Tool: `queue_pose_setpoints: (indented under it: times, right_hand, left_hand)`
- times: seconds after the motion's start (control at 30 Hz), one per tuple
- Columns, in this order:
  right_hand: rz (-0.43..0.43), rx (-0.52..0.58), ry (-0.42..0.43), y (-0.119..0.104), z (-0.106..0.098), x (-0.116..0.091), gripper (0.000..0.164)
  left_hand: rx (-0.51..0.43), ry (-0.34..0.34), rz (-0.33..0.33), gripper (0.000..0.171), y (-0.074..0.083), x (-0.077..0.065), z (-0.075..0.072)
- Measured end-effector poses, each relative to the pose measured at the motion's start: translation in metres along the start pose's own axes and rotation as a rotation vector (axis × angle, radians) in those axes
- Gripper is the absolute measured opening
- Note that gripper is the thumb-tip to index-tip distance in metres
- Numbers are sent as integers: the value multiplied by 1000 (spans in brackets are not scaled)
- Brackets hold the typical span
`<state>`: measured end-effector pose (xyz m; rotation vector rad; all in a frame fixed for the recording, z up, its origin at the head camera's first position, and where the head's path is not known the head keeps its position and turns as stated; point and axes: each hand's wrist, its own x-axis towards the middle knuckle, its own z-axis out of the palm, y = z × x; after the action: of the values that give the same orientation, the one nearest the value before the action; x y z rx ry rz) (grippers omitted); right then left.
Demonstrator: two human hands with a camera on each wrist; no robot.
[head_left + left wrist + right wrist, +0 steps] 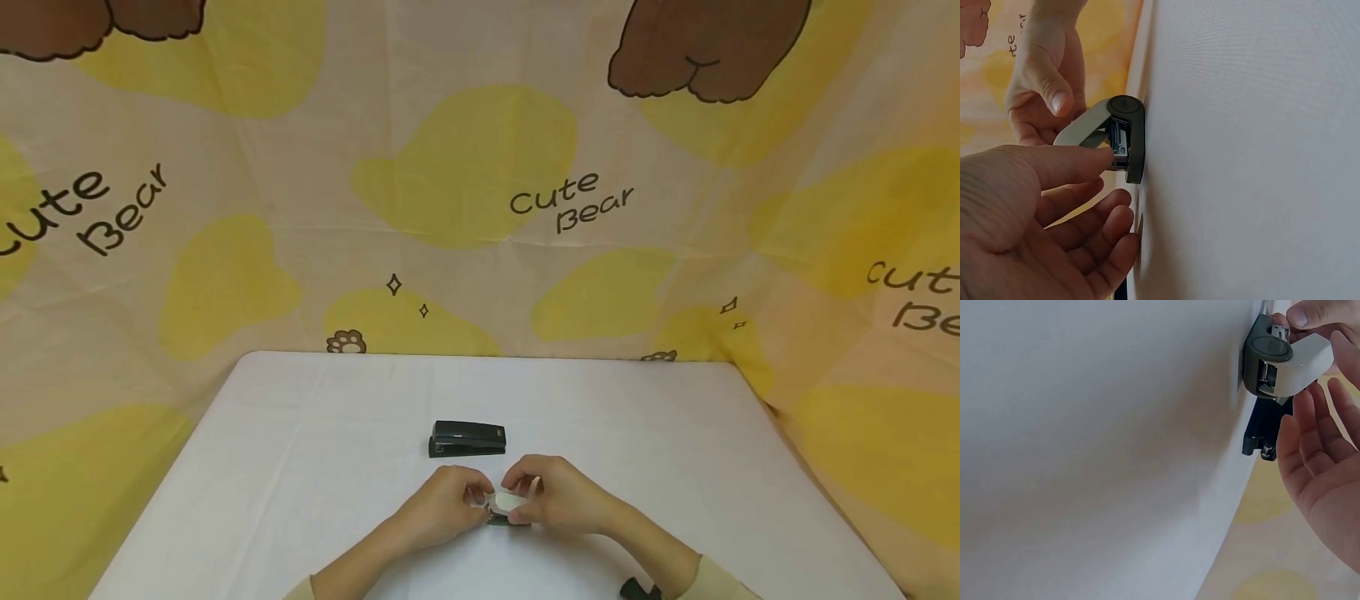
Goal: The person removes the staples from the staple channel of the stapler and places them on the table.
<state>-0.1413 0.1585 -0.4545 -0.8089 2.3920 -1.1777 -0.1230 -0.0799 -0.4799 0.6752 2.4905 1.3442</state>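
Note:
A small stapler with a dark green base and a white top arm stands on the table between both hands. Its top is swung up, baring the metal staple channel. The left hand pinches at the channel end with thumb and forefinger, its other fingers loosely bent. Around the raised white arm is the right hand, fingers relaxed and fingertips close beside it. In the left wrist view the right thumb stands apart from the stapler. A larger black stapler lies just beyond the hands.
The white table reaches back to a yellow and beige cloth printed with bears and lettering. Near the right forearm, a black object shows partly at the bottom edge of the head view.

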Motion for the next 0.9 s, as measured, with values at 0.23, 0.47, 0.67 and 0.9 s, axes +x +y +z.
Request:
queue_pose_setpoints:
  times: [0.23,0.47,0.67,0.9]
  right_hand:
    - [-6,17,8,-6,2,2,28]
    - [7,27,-2,-7,4,3,28]
    - [13,12,-4,-5,4,4,28]
    - [32,31,-12,-3,4,5,27]
  left_hand:
    - [37,-6,10,21,-1,2,2]
    - [77,-16,5,21,-4,6,4]
    - [89,-19,-7,19,-4,6,4]
    - [91,-21,-11,15,-3,5,4]
